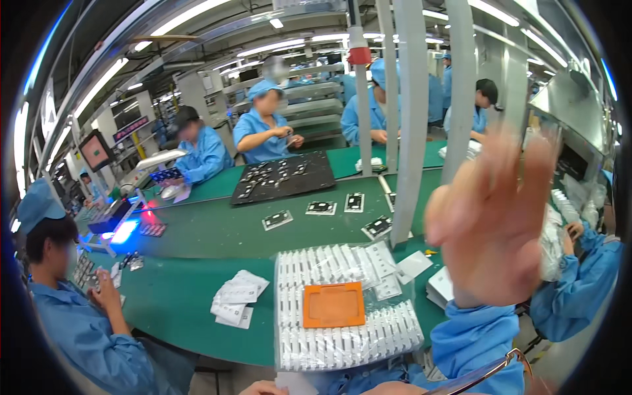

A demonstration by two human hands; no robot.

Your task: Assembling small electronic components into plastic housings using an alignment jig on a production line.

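Note:
My right hand [495,217] is raised close in front of me on the right, fingers stretched out and blurred, with nothing seen in it. At the lower edge shows part of my left hand [264,388], its fingers closed at the edge of a white card [293,380]; the rest of that hand is cut off. In front of me on the green bench lies a clear plastic-wrapped tray [296,349] packed with rows of small white parts. An orange rectangular frame [334,305] rests on top of it. Printed white cards [383,266] lie at the tray's far right corner.
A loose pile of white cards [238,297] lies left of the tray. Beyond, several black-and-white parts [321,208] and a black mat [284,178] lie on the green bench [197,230]. A metal post [403,131] stands ahead. Co-workers in blue sit around, one close at left [79,329].

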